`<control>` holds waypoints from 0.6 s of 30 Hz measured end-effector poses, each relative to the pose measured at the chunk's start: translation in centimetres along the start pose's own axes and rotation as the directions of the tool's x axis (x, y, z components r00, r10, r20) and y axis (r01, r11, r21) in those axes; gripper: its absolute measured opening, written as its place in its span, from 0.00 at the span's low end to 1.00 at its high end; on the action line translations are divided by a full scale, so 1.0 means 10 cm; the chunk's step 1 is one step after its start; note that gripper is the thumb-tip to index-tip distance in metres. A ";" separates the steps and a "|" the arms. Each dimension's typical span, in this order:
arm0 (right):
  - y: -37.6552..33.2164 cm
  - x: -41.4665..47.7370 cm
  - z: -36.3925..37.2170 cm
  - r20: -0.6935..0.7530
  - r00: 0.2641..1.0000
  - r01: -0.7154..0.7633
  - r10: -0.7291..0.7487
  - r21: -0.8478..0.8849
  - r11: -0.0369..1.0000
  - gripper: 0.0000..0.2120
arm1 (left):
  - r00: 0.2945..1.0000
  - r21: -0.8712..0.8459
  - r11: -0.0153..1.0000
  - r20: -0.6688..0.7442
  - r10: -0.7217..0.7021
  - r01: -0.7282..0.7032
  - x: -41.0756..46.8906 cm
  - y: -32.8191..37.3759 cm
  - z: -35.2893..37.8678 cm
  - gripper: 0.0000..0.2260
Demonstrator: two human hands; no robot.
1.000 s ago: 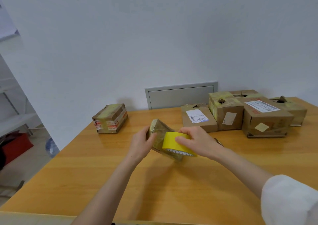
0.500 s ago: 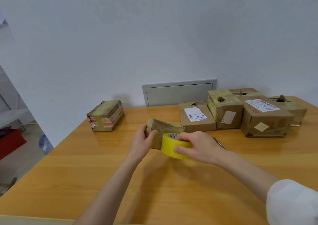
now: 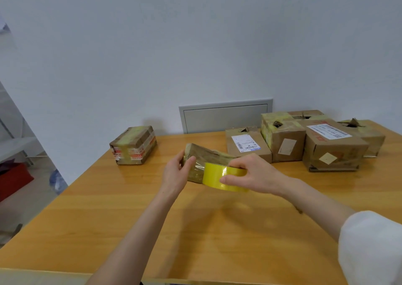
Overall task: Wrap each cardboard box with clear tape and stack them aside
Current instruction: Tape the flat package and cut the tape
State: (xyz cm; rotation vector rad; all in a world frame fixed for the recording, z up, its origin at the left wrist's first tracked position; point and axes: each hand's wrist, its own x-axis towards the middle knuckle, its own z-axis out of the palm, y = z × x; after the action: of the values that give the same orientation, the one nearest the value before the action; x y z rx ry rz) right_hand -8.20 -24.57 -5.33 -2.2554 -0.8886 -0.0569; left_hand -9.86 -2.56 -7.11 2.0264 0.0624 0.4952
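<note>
A small cardboard box (image 3: 207, 156) covered in glossy tape lies at the middle of the wooden table (image 3: 195, 230). My left hand (image 3: 177, 173) grips its left end. My right hand (image 3: 253, 174) holds a yellowish roll of tape (image 3: 219, 174) against the box's front right side, thumb on the roll's outer face. One taped box (image 3: 133, 144) with red markings stands alone at the far left. A group of several cardboard boxes (image 3: 302, 138) sits at the far right, some with torn tops.
A grey wall panel (image 3: 225, 116) stands behind the table at the wall. The table's left edge drops to the floor, where a red object (image 3: 13, 179) and grey shelving (image 3: 15, 145) are. A white sleeve (image 3: 372, 247) covers my right upper arm.
The box has been turned from tilted on edge to lying flatter. The roll has swung round the box's front and now sits lower right of it, with my right hand over it.
</note>
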 end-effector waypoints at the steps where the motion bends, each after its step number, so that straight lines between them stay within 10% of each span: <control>1: 0.01 0.00 -0.02 -0.016 1.000 -0.006 0.006 0.007 1.000 0.25 | 1.000 -0.034 0.999 -0.006 -0.016 0.015 0.00 0.00 -0.02 0.10; 14: 0.06 -0.07 -0.30 -0.050 0.974 -0.223 0.221 -0.392 0.893 0.17 | 0.988 -0.254 0.957 -0.027 -0.155 0.143 -0.05 0.00 -0.24 0.12; 18: 0.18 -0.09 -0.28 0.079 0.929 -0.362 0.361 0.006 0.932 0.20 | 0.979 -0.298 0.937 -0.028 -0.200 0.182 -0.03 0.00 -0.22 0.12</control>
State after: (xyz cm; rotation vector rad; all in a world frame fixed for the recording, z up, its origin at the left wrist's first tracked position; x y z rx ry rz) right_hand -7.21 -27.72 -4.54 -2.3785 -0.4943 0.2071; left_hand -10.99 -0.80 -6.28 1.6934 0.2075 0.4129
